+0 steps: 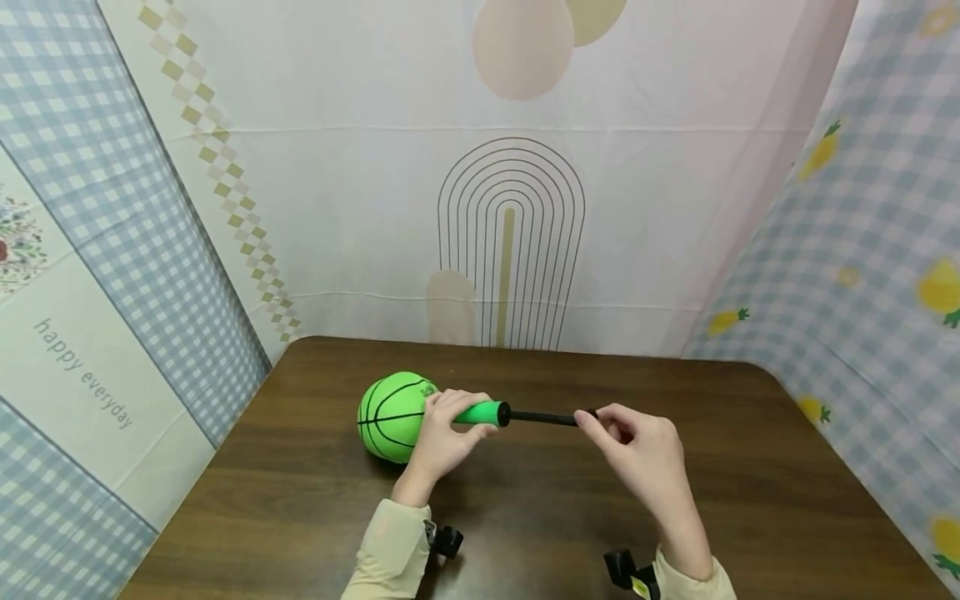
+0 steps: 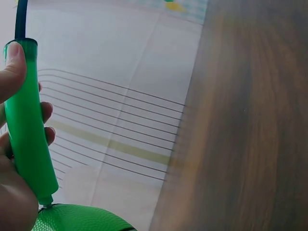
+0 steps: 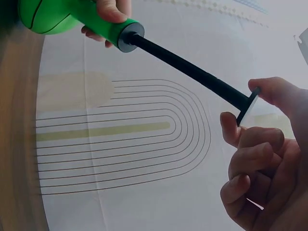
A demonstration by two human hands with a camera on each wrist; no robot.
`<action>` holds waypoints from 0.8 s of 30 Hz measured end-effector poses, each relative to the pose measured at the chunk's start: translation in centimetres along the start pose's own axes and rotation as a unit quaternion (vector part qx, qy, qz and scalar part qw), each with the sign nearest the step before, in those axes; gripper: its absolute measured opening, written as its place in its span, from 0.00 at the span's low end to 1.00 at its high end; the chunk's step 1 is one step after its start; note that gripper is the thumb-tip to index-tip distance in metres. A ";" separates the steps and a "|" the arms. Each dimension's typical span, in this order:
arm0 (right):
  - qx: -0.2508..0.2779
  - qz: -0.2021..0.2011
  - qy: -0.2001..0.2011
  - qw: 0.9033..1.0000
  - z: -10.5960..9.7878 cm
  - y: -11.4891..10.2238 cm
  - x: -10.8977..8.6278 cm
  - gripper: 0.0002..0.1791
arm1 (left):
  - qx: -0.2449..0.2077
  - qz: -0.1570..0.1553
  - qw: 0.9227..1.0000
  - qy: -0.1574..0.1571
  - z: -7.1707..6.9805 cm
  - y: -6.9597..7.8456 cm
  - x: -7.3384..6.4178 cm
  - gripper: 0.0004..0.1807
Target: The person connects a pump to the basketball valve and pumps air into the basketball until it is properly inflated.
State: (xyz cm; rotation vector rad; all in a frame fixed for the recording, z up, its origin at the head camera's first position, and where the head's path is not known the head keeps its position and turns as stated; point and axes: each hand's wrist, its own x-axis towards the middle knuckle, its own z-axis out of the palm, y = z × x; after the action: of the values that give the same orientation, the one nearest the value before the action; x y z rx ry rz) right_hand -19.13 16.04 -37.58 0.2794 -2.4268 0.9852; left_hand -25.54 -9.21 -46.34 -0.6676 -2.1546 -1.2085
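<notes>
A green hand pump lies level in the air, its tip against a bright green ball with black lines. My left hand grips the pump's barrel, fingers wrapped round it and thumb along its side. In the left wrist view the barrel's narrow end meets the top of the ball. The black rod is drawn far out of the barrel. With thumb and forefinger my right hand pinches the flat black end disc of that rod; its other fingers are curled.
Beneath the hands is a brown wooden table with rounded far corners. A pale patterned cloth hangs behind it, and checked cloths hang at both sides. Each wrist wears a small black camera.
</notes>
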 end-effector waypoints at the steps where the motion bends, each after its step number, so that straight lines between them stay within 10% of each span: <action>1: 0.001 0.004 -0.003 1.000 0.0 0.0 0.0 0.13 | 0.001 -0.001 1.000 0.000 0.0 0.0 0.0 0.20; 13: 0.083 0.063 -0.150 0.983 1.8 0.7 0.8 0.14 | 0.014 -0.010 1.000 -0.009 0.7 0.1 -0.1 0.19; 24: -0.018 0.032 -0.168 0.985 5.1 0.8 0.7 0.15 | 0.045 -0.003 0.998 -0.035 2.7 1.1 -0.8 0.18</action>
State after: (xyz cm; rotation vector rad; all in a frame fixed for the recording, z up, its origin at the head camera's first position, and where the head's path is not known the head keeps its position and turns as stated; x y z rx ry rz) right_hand -21.88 13.08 -40.82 0.3851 -2.7700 0.9876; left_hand -24.87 -6.45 -47.41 -0.6730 -2.2550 -1.1004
